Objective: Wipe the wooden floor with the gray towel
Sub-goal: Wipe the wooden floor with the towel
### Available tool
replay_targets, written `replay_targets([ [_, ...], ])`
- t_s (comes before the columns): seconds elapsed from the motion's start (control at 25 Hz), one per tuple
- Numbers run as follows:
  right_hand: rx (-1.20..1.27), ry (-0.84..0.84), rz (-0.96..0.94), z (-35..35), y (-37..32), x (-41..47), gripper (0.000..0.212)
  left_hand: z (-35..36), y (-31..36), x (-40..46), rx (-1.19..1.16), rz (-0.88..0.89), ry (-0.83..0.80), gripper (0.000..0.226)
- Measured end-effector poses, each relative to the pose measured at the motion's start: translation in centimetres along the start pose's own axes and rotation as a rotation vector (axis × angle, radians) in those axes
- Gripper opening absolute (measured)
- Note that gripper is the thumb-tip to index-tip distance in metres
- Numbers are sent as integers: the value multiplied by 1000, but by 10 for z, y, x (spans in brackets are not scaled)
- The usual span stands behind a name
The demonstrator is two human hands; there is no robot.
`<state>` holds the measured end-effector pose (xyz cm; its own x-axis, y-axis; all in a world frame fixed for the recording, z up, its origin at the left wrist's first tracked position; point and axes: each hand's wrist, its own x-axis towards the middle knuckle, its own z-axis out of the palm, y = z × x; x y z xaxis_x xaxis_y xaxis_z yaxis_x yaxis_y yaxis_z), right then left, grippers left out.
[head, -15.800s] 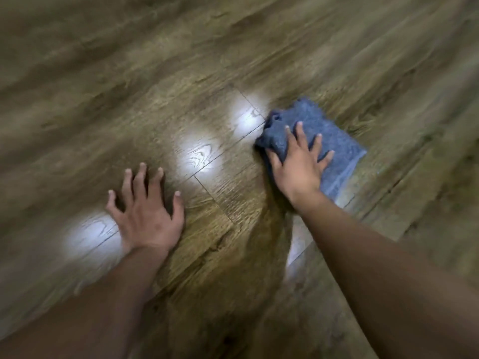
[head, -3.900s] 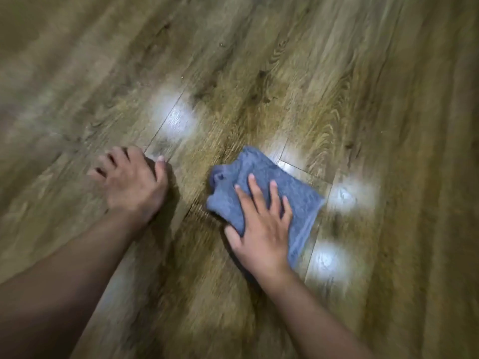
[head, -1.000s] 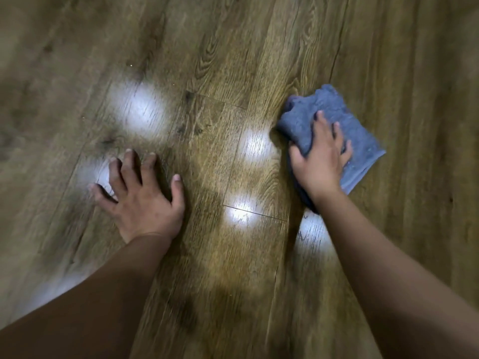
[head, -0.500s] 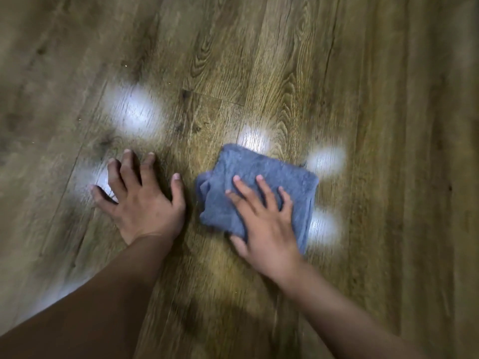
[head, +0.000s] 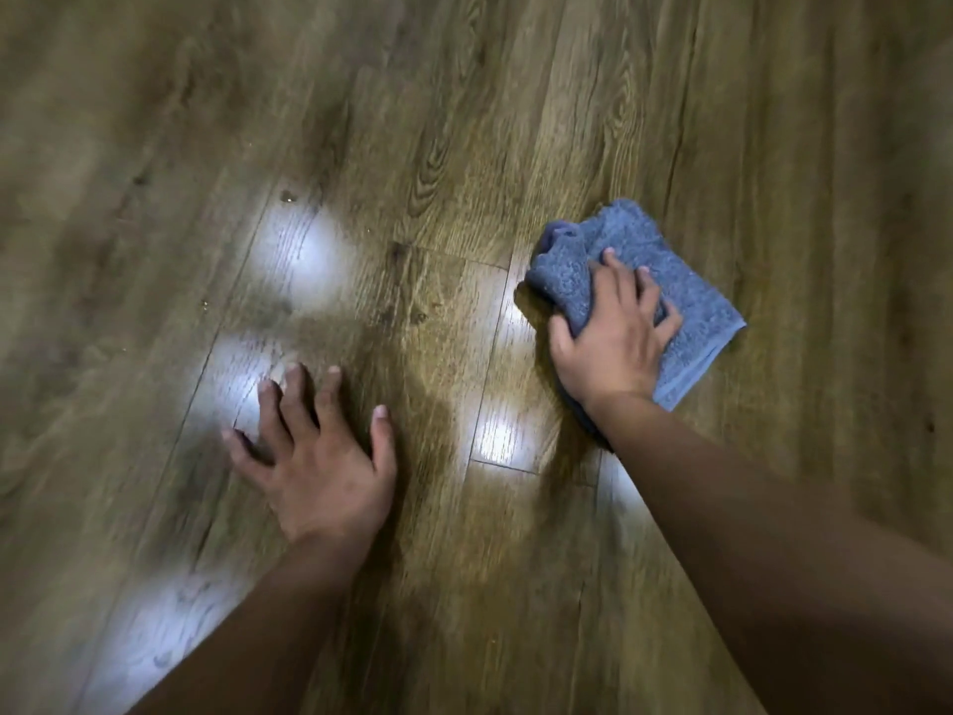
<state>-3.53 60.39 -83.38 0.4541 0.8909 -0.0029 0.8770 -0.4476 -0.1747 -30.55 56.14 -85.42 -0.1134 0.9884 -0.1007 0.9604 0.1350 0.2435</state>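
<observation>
A folded gray-blue towel (head: 691, 301) lies flat on the brown wooden floor (head: 464, 147), right of centre. My right hand (head: 613, 338) presses down on the towel's near half, fingers curled over its cloth and thumb at its left edge. My left hand (head: 314, 456) rests palm down on the bare planks at lower left, fingers spread, holding nothing. Both forearms reach in from the bottom edge.
Bright light reflections (head: 304, 250) shine on the planks between and beside my hands. A few small specks (head: 289, 197) sit on the floor at upper left. Plank seams run diagonally across the view.
My right hand has slid the towel away from my left hand, to the right and farther out. My left hand stays planted on the floor.
</observation>
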Motion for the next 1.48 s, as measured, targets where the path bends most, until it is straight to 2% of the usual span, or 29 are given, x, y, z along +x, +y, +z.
replay_targets([
  [0.12, -11, 0, 9, -2, -3, 2, 71, -20, 7, 30, 46, 32, -91, 68],
  [0.2, -7, -3, 7, -2, -4, 0, 72, -32, 22, 77, 52, 91, -203, 85],
  [0.24, -5, -3, 10, -4, -4, 1, 72, -36, 33, 105, 53, 95, -274, 101],
  [0.32, 1, -9, 13, -5, -4, 2, 72, -46, 55, 155, 49, -5, -413, 135],
  [0.4, -4, -24, 15, -5, -4, 2, 72, -56, 65, 186, -27, -162, -518, 157],
  [0.56, 8, -58, 21, -7, -6, 4, 75, -63, 41, 190, -154, -391, -591, 177],
  [0.72, -5, -87, 26, -6, -5, 5, 79, -69, 30, 183, -121, -349, -673, 172],
  [0.88, 30, -81, 32, -10, -5, 2, 79, -71, 34, 182, -88, -341, -687, 163],
  [1.32, 102, -98, 54, -19, -32, -9, 74, -65, 24, 187, -124, -330, -715, 164],
  [1.4, 116, -134, -6, -17, -62, -27, 73, -62, 26, 188, -196, -326, -670, 152],
  [1.48, 63, -152, -169, -10, -98, -58, 74, -63, 12, 189, -158, -266, -485, 115],
])
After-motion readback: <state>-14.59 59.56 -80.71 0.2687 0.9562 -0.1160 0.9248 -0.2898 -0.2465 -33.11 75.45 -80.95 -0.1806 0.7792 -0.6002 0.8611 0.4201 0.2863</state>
